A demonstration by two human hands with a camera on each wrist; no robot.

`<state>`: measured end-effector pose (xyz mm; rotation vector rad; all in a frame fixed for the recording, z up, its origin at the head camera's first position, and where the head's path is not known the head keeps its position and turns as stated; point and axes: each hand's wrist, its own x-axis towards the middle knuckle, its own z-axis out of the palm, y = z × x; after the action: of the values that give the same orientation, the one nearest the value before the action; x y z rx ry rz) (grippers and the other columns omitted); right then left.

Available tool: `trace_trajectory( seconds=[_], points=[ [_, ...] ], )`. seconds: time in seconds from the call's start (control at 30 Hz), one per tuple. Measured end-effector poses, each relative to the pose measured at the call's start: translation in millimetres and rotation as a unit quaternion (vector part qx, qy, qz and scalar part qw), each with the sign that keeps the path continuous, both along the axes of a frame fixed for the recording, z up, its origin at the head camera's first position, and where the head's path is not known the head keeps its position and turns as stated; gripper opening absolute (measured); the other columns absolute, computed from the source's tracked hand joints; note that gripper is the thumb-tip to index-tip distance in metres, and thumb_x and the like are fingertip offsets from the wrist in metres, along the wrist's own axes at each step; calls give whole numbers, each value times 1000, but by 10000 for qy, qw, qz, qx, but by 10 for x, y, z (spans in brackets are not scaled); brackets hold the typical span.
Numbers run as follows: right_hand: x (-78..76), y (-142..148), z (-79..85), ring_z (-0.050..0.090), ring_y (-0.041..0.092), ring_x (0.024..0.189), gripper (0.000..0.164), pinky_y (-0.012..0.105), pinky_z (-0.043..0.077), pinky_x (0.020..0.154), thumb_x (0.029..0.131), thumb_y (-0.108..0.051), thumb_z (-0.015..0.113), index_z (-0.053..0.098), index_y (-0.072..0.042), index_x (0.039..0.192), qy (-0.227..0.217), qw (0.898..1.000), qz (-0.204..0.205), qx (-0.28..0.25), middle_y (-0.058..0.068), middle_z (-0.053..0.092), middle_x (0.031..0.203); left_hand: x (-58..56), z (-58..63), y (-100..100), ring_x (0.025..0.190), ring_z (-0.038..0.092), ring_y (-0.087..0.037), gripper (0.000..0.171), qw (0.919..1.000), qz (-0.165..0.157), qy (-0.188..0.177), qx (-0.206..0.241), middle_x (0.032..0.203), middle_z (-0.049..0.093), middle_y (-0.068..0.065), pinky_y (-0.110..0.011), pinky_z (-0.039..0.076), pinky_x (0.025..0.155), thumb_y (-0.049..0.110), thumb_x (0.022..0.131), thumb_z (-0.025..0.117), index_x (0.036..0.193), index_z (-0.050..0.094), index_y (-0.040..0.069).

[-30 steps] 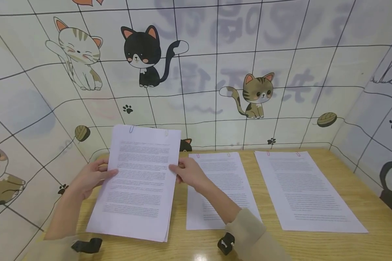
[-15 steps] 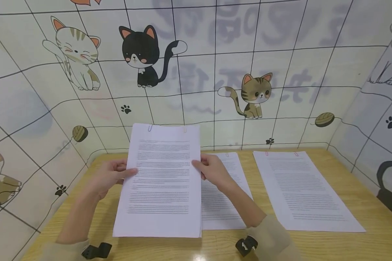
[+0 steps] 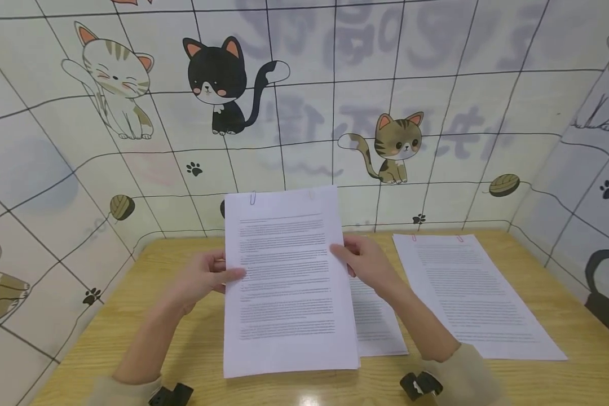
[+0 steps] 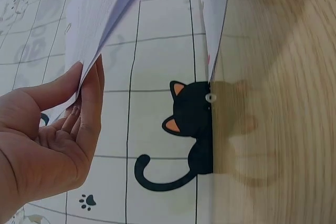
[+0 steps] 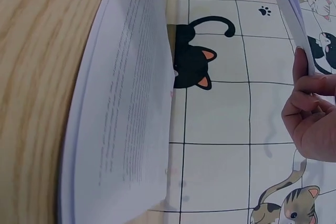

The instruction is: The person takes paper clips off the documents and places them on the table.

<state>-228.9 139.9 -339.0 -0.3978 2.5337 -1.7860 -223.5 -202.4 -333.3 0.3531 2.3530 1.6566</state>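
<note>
A stack of printed paper sheets [image 3: 284, 270] is held up above the table, tilted toward me. A blue paper clip [image 3: 252, 198] and a pale one [image 3: 312, 194] sit on its top edge. My left hand [image 3: 203, 279] pinches the left edge, thumb on the front and fingers behind, as the left wrist view shows. Higher up, the right edge is gripped by my right hand [image 3: 367, 262]. A second printed stack [image 3: 378, 324] lies on the table, mostly covered by the raised one in the head view. In the right wrist view, that lying stack [image 5: 126, 103] fills the left half.
Another printed stack [image 3: 487, 304] with red paper clips [image 3: 460, 238] lies farther right on the wooden table [image 3: 182, 349]. Behind stands a white wall covering [image 3: 309, 129] with cat drawings and grid lines, which also borders both sides.
Both hands have carried the held paper stack to the right, from the table's left part to over the middle stack, which it now largely covers. The stack's tilt has changed slightly.
</note>
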Motion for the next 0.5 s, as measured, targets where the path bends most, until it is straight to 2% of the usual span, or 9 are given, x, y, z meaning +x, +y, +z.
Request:
trace_trajectory(
  seconds=[0.23,0.4,0.5],
  points=[
    [143,301,86,41,15,57,27,25,32,54,102,-24,62,69,-6,121,172,9994,-76,305,4,47,61,5,10,253,91,72,-30,40,9989,-365,44,281,110,73,-15,-39,58,74,9,93,73,129,61,-1],
    [188,466,65,43,15,58,27,26,35,56,102,-25,62,68,-5,119,229,9986,-88,475,4,46,62,-2,10,405,89,71,-29,40,9981,-451,100,413,109,72,-16,-38,58,72,6,92,73,129,61,-1],
    [198,560,26,43,17,56,25,26,33,53,103,-24,61,67,-3,116,332,9980,17,529,5,47,61,-4,-12,476,89,71,-29,38,9979,-449,103,457,109,72,-15,-37,58,72,6,92,73,129,62,1]
  ],
)
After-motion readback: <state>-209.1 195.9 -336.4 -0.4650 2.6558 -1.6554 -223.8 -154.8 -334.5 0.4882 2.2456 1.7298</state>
